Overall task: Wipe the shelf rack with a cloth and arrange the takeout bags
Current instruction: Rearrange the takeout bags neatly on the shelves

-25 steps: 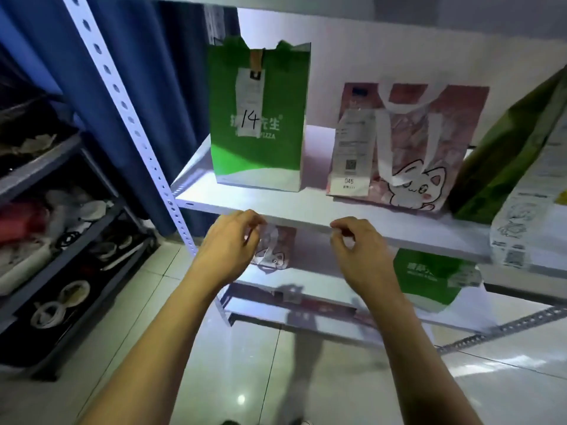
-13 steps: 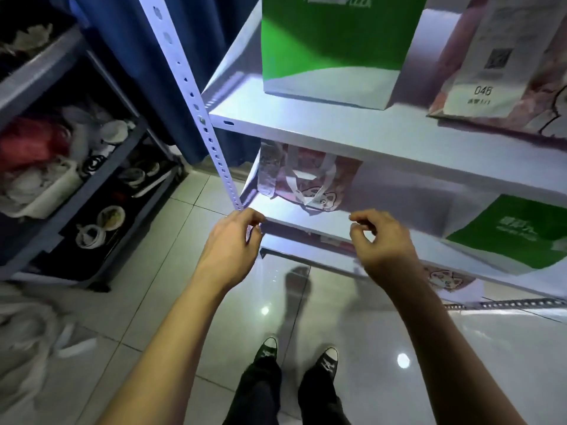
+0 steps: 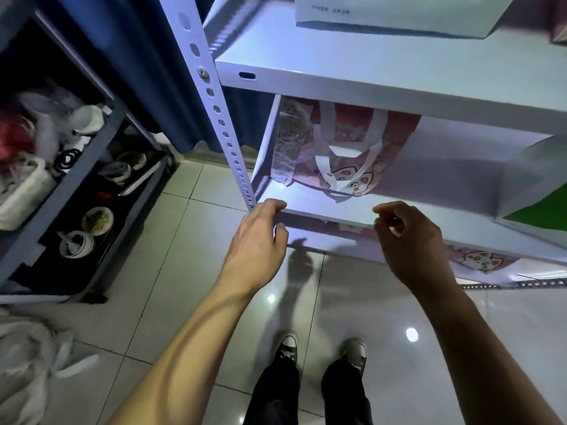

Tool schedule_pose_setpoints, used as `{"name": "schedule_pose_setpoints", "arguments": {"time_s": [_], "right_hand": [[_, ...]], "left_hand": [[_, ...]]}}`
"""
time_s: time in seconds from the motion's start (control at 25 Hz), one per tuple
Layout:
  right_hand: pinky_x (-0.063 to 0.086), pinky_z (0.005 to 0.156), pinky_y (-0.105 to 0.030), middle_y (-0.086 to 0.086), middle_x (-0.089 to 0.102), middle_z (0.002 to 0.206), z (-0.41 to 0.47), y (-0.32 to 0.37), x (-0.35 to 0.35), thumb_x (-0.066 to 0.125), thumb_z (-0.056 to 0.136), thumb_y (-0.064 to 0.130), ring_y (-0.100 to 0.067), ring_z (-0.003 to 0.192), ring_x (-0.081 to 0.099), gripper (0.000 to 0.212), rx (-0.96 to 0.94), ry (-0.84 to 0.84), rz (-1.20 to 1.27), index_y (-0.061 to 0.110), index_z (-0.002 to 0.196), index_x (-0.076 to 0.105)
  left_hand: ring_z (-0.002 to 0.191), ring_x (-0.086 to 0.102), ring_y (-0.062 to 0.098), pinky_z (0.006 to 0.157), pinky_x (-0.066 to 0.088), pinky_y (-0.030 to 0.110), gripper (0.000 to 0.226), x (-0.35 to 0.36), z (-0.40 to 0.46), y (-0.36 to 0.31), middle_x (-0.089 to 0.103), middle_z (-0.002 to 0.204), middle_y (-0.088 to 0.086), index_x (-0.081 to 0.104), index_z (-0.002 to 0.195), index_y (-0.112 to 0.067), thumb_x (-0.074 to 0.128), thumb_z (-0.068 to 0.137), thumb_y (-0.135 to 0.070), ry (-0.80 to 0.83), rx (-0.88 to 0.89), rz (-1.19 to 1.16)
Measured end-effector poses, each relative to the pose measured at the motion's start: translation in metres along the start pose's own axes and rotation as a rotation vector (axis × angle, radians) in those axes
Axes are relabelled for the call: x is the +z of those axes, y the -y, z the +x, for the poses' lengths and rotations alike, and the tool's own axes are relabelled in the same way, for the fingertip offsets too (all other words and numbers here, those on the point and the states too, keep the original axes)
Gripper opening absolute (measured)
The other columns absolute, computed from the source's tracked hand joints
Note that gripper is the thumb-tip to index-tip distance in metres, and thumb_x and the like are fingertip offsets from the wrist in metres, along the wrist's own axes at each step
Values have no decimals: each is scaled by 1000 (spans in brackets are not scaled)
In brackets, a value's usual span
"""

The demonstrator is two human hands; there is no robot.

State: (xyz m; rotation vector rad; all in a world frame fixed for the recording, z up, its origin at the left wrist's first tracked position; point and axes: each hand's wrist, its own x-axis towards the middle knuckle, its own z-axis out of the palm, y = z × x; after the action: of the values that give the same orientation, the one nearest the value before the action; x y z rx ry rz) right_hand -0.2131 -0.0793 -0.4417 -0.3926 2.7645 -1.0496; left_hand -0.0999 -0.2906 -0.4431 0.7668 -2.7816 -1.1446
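Observation:
A white metal shelf rack [image 3: 383, 84] fills the upper right. On its middle shelf stands a pink cat-print takeout bag [image 3: 343, 151] with white handles, and a green-and-white bag [image 3: 534, 197] at the right edge. The base of another green-and-white bag [image 3: 392, 23] shows on the upper shelf. A second cat-print bag [image 3: 481, 259] lies on the lowest shelf. My left hand [image 3: 257, 243] hovers at the middle shelf's front edge, fingers loosely curled and empty. Held just in front of the same edge, my right hand [image 3: 411, 243] is empty too, with its fingers apart. No cloth is visible.
The rack's perforated upright post [image 3: 214, 108] runs down the left. A dark cart [image 3: 76, 191] with bowls and clutter stands at far left. White fabric [image 3: 27, 363] lies on the tiled floor. My shoes [image 3: 322, 354] stand below the rack. A blue curtain [image 3: 138, 56] hangs behind.
The view has tilted downward, so the upper shelf slid up and the middle shelf and my feet came into view. Both hands stay in front, lower against the rack.

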Motion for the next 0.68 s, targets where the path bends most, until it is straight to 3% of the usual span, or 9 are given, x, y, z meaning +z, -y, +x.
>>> {"name": "schedule_pose_setpoints", "arguments": {"time_s": [0.16, 0.28, 0.36, 0.44, 0.52, 0.6, 0.68], "right_hand": [[43, 88, -21, -6, 71, 116, 29, -8, 20, 60, 96, 13, -14, 97, 64, 29, 83, -69, 14, 16, 124, 66], [48, 101, -36, -12, 63, 133, 62, -14, 33, 54, 96, 6, -27, 115, 63, 47, 262, -116, 237, 13, 142, 52], [46, 98, -24, -16, 53, 143, 82, -17, 39, 47, 98, 0, -30, 122, 57, 53, 322, -141, 355, 9, 150, 42], [40, 79, -1, -17, 49, 146, 101, -18, 42, 44, 99, -5, -27, 119, 54, 54, 344, -144, 453, 6, 152, 37], [39, 74, 3, -15, 55, 138, 112, -18, 43, 45, 99, -9, -17, 110, 54, 50, 303, -135, 527, 1, 148, 42], [43, 76, -1, -11, 61, 121, 111, -20, 42, 47, 97, -13, -13, 100, 59, 42, 233, -148, 558, -6, 138, 50], [43, 72, -2, -4, 66, 100, 100, -26, 39, 50, 95, -13, 2, 82, 62, 33, 202, -190, 565, -7, 127, 56]], "left_hand": [[136, 44, 22, 109, 35, 31, 52, 14, 42, 7, 45, 152, 1, 36, 149, -17, 41, 98, -9, 21, -60, -82], [139, 43, 21, 112, 35, 33, 56, 22, 84, 5, 41, 154, 3, 27, 152, -14, 39, 98, -6, -24, -145, -210], [127, 49, 31, 97, 38, 31, 45, 23, 111, 2, 49, 142, 12, 36, 141, -8, 39, 96, -6, -110, -193, -197], [126, 49, 35, 96, 38, 34, 42, 22, 131, 2, 51, 140, 15, 39, 139, -7, 39, 96, -7, -152, -194, -170], [128, 49, 32, 106, 40, 37, 49, 23, 142, 5, 52, 144, 9, 38, 145, -15, 39, 97, -8, -102, -156, -191], [125, 52, 31, 105, 43, 41, 46, 25, 142, 11, 56, 140, 6, 42, 143, -18, 40, 98, -9, -68, -133, -218], [119, 56, 28, 100, 45, 36, 40, 30, 132, 15, 61, 132, 5, 46, 136, -15, 40, 97, -8, -92, -118, -236]]}}
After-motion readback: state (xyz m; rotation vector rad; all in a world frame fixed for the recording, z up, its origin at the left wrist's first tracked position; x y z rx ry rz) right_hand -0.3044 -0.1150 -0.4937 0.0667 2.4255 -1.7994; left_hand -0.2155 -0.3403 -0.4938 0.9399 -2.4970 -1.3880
